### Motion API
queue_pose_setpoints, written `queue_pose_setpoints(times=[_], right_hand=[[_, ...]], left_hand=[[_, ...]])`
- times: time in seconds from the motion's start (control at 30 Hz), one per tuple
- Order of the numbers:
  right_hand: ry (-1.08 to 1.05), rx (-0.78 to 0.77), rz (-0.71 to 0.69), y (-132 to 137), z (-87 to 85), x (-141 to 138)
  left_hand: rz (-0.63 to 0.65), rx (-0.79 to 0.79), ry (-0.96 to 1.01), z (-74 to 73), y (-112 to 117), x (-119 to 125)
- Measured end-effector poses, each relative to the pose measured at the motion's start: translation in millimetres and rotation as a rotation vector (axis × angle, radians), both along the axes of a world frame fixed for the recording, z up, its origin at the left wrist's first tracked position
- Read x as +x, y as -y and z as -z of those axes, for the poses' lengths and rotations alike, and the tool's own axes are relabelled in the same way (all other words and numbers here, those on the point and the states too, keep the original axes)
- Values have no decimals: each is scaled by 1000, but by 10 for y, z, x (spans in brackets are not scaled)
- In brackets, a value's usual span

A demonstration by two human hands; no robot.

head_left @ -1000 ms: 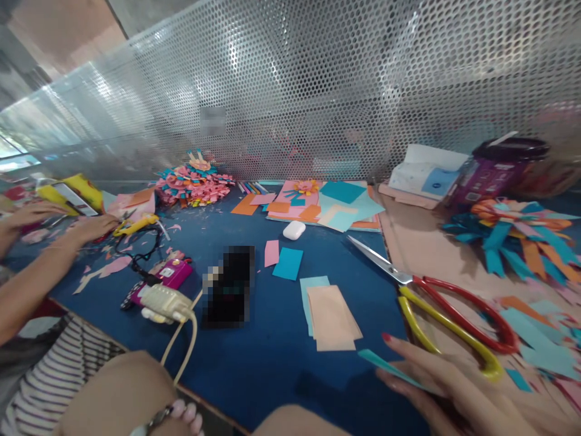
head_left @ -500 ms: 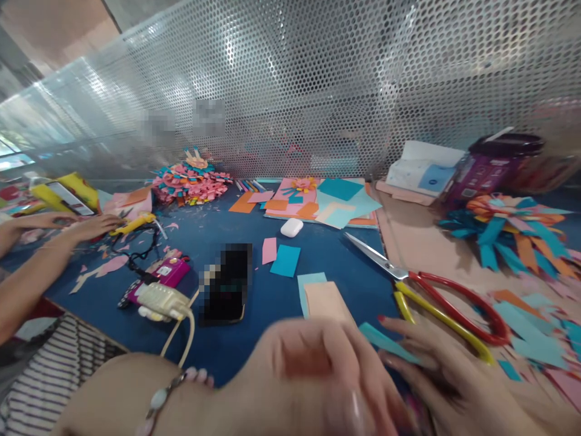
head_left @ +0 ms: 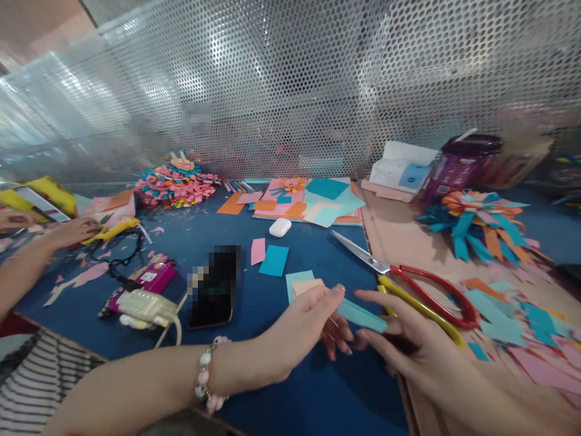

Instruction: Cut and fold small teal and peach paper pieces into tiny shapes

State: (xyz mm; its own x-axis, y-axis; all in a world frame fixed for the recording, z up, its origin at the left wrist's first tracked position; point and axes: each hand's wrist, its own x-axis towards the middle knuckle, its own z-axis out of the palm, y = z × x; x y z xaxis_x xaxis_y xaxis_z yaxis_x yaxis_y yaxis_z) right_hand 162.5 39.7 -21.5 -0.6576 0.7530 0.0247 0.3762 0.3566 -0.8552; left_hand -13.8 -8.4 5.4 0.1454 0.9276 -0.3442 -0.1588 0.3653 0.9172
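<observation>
A narrow light-blue paper strip [head_left: 363, 315] is held between both hands over the blue table [head_left: 254, 387]. My left hand [head_left: 308, 327], with a bead bracelet on the wrist, pinches the strip's left end. My right hand [head_left: 413, 351] grips its right end, fingers curled round it. Just behind my left hand lie a peach sheet and a pale blue sheet [head_left: 300, 280]. Red-and-yellow handled scissors [head_left: 408, 284] rest beyond my right hand.
Another person's hands [head_left: 72, 231] work at the far left by yellow scissors. A phone [head_left: 215, 287], a charger with cable [head_left: 145, 306], an earbud case [head_left: 280, 227], paper stacks [head_left: 313, 203] and paper flowers [head_left: 476, 224] lie around. A perforated metal screen [head_left: 290, 85] closes the back.
My left arm has come in from the bottom edge and its hand has taken the strip's left end. The view has shifted slightly to the right.
</observation>
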Motion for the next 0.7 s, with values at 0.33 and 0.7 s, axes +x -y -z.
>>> queue_pose_setpoints(times=[0.33, 0.7], right_hand=[[-39, 18, -107, -2, -56, 35], [-63, -27, -28, 31, -94, -22]], left_hand=[[57, 182, -178, 61, -65, -133], [126, 262, -296, -13, -24, -135]])
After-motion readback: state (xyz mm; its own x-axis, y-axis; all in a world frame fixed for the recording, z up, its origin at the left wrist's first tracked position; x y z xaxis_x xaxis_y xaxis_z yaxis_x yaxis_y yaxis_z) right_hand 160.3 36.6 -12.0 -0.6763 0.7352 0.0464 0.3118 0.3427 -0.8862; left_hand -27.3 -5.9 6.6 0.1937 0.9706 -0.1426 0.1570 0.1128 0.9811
